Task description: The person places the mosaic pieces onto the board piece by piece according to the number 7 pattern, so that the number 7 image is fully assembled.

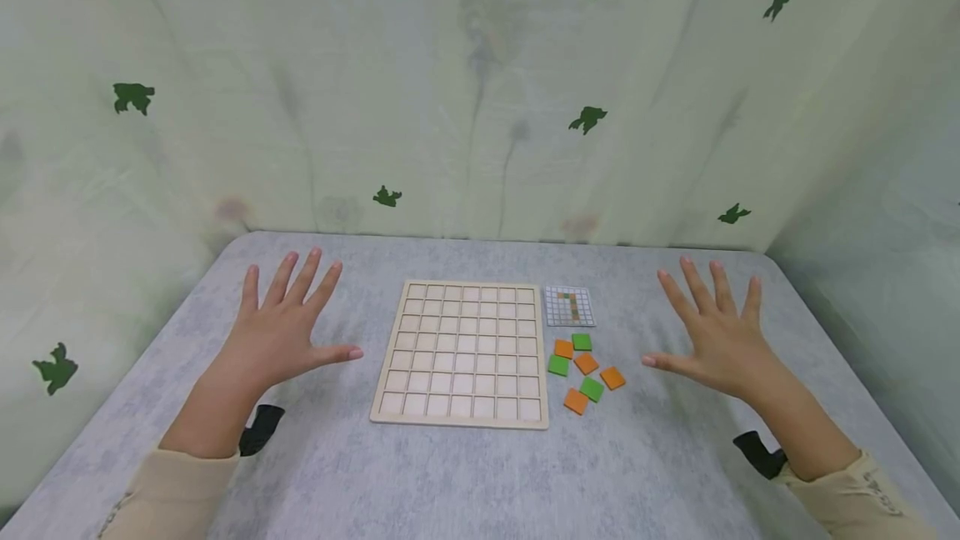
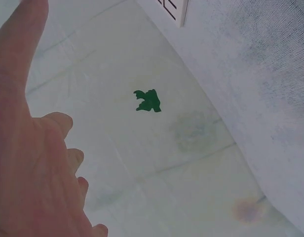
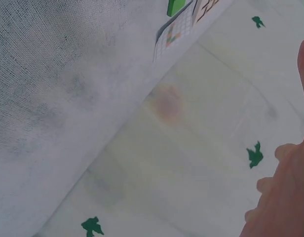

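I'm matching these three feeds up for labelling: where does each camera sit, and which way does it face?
Head: on the head, looking forward and down at the grid board, tiles and pattern card; both the left hand and right hand show, spread.
Left wrist: looks past the left hand toward the backdrop.
Right wrist: looks past the right hand's edge.
Shared: the board corner and the card appear in the wrist views too.

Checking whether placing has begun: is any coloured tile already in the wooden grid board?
No, the wooden grid board has only bare cells; the tiles lie beside it.
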`<state>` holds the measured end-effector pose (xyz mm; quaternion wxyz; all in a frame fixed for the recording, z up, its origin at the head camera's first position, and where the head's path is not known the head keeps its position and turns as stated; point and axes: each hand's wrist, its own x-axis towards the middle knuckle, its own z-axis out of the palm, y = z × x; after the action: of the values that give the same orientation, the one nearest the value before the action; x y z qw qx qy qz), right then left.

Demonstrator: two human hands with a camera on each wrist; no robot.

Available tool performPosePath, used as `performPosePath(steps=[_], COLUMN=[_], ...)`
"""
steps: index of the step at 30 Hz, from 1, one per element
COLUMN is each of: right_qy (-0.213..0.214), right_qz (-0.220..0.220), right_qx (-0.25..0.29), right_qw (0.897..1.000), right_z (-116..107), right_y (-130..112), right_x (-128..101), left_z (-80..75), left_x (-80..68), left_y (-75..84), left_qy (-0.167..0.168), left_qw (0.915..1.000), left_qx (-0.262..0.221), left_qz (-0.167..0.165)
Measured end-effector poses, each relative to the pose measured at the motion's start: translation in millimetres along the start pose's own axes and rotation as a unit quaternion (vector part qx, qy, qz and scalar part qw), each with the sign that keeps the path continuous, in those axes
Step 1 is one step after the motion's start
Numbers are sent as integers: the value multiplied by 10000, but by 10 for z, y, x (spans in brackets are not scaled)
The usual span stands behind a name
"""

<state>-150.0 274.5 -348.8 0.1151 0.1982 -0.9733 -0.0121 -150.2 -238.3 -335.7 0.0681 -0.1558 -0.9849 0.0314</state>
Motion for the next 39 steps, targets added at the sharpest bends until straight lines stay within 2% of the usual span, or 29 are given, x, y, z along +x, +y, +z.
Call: performPosePath(steps=[4,8,13,17,20,24,27,29,33,36,39], right_qy=[247,564,784,548,203,-226,-404,-499,-860,-1226,-1435], right_qz=[-133,-419,-786,-650,-426,-146,-77,-94,-46,81,189], right_qx=[126,616,1565,2429,3056,3696,4024,4200,4465,4468,4347], right_qw=[9995,9956,9814,9663,9510,9288,9146,9061,8906,8862,8889], right_z=[-26,-25,56,169,273,424,533,598,713,793,846], right_y=[1,-6,-32,-93,-155,-227,-257,-266,-264,-259,-249], right_x=[9,5,-8,-35,-72,-111,-121,-122,-113,-105,-100], left_z=[5,56,203,361,469,593,672,707,788,867,931], left_x=[9,20,39,36,20,-9,-26,-34,-57,-80,-100], left_y=[-17,-28,-1,83,191,342,429,473,527,545,547], left_qy=[255,727,1256,1328,1126,719,465,310,-113,-407,-576], left_qw=[9995,9954,9810,9669,9557,9351,9208,9146,9083,9093,9133], left_qx=[3,-287,-1222,-2036,-2651,-3455,-3866,-4027,-4181,-4141,-4032], left_qz=[195,561,827,777,604,327,235,197,84,40,52])
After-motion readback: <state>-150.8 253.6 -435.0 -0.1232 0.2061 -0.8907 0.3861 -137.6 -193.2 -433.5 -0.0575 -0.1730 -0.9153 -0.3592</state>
